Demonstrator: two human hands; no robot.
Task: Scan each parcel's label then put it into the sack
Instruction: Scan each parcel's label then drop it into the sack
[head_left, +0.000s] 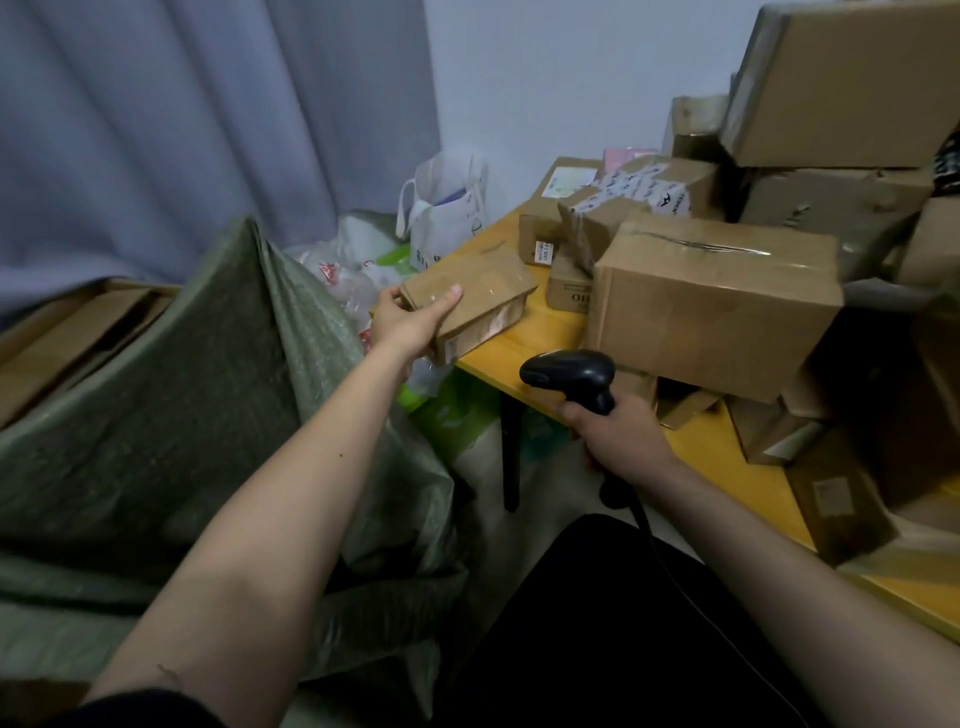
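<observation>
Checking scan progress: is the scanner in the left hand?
No, the right hand grips the scanner; the left hand holds a small parcel.

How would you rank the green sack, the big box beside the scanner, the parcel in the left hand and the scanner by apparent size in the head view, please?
1. green sack, though nearest the camera
2. big box
3. parcel
4. scanner

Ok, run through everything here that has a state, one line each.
Left hand: grips small parcel.
Small parcel: taped shut, at table edge.
Right hand: grips scanner.
Scanner: pointed toward small parcel.
Green sack: open, mouth facing up.
Large box: taped shut, on table.
</observation>
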